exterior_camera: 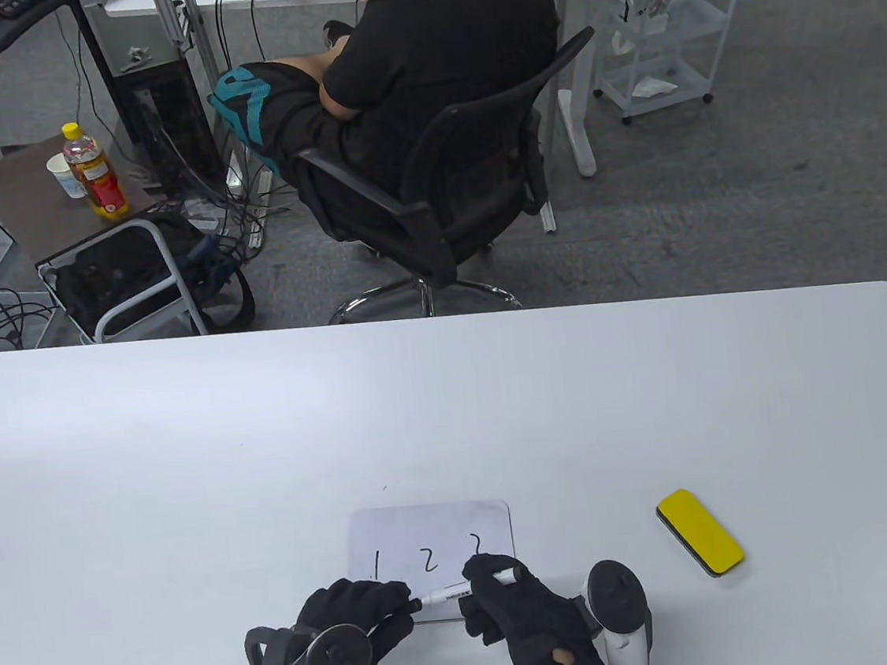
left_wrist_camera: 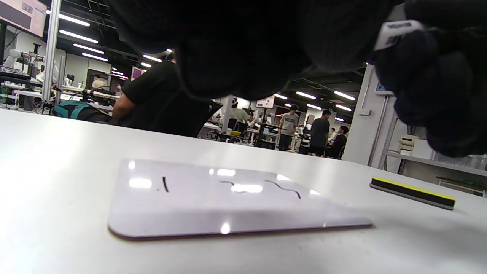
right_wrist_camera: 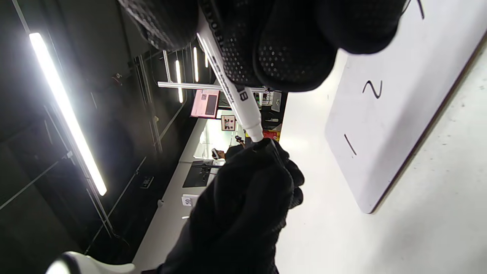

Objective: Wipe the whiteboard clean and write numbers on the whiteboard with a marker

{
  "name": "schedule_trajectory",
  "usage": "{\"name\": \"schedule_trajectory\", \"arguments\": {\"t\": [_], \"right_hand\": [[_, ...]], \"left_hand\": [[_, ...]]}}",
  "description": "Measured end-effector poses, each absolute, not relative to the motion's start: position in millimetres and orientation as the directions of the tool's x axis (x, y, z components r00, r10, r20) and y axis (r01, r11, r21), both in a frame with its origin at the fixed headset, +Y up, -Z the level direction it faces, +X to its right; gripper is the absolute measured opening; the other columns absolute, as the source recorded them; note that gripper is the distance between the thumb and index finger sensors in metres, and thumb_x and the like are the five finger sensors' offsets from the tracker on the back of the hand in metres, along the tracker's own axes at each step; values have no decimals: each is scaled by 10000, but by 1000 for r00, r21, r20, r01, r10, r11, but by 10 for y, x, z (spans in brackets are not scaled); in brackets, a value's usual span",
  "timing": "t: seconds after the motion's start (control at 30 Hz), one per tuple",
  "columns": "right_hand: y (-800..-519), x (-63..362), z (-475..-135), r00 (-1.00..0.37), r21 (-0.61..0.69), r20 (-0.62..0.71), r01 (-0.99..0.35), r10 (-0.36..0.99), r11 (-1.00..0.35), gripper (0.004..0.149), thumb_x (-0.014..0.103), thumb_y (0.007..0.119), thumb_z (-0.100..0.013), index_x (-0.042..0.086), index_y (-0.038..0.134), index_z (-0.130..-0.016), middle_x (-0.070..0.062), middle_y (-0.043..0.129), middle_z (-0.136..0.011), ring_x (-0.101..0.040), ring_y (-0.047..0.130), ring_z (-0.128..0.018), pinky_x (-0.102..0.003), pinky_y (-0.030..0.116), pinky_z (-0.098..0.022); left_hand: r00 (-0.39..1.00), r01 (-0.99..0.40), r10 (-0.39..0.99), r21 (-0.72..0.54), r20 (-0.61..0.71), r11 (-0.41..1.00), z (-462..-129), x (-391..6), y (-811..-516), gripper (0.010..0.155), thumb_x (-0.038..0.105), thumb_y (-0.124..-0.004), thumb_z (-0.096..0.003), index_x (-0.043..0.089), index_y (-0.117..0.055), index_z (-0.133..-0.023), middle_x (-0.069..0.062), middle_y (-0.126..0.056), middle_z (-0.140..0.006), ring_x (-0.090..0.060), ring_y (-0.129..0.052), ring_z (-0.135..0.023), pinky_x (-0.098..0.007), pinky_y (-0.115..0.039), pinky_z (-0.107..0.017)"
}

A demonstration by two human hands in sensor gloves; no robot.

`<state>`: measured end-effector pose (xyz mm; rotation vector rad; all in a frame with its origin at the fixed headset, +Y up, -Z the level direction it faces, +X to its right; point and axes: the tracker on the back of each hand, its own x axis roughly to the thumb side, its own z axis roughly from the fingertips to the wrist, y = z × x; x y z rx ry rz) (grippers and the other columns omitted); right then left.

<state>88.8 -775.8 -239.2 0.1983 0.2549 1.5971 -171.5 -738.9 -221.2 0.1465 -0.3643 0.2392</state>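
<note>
The right hand [exterior_camera: 512, 606] grips the marker [exterior_camera: 459, 591], hiding its middle; the left hand [exterior_camera: 354, 611] pinches its hidden left end. The marker lies left-right over the whiteboard [exterior_camera: 432, 544].

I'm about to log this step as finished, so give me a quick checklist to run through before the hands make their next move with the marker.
1. Numbers on whiteboard: 1, 2, 3 written, ok.
2. Marker held: right hand grips the barrel, ok.
3. Cap end: left hand pinches the marker's dark end; cap on or off, cannot tell.
4. Marker off the board: held above its near edge, ok.
5. Eraser out of the way: on the table right of the board, apart from it, ok.
6. Board fully wiped before writing: only the digits show, ok.
</note>
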Motion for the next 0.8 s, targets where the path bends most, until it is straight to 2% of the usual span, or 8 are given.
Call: {"name": "schedule_trajectory", "arguments": {"t": [0.1,0.3,0.47,0.63,0.8], "right_hand": [[-7757,859,-2385,-71,297,-17,-953,997,-63,466,378,740,-606,103,663,-974,-190,890,-775,-276,939,-574,-453,791,-446],[-7774,813,-2369,-114,315,0,-943,993,-108,468,377,749,-599,100,673,-968,-193,895,-770,-281,943,-569,-456,793,-442],[-7777,803,-2375,-104,347,16,-932,994,-103,466,363,760,-589,93,677,-959,-198,900,-769,-275,953,-566,-457,803,-441],[-7755,828,-2392,-80,359,42,-929,996,-90,466,358,768,-580,73,689,-940,-202,912,-743,-268,962,-539,-458,812,-432],[-7725,832,-2405,-41,386,67,-920,997,-64,467,347,775,-570,66,689,-934,-210,910,-741,-271,961,-534,-464,811,-438]], "left_hand": [[898,-277,228,82,378,957,-2204,-1702,-7394,467,572,-821,-506,365,-848,-924,100,-985,-831,-91,-1001,-740,-341,-866,-592],[895,-233,176,94,411,968,-2175,-1646,-7403,465,566,-817,-507,366,-848,-925,102,-992,-831,-85,-1012,-741,-336,-878,-590],[859,-300,274,-9,433,954,-2207,-1672,-7421,471,533,-788,-530,327,-823,-952,87,-1005,-826,-83,-1035,-722,-327,-900,-567],[807,-345,312,-30,501,938,-2179,-1650,-7399,471,485,-755,-547,301,-838,-973,75,-1031,-771,-82,-1043,-658,-314,-908,-534],[729,-461,461,-136,506,877,-2225,-1704,-7394,464,453,-755,-558,270,-859,-971,45,-1050,-746,-120,-1045,-639,-331,-909,-534]]}}
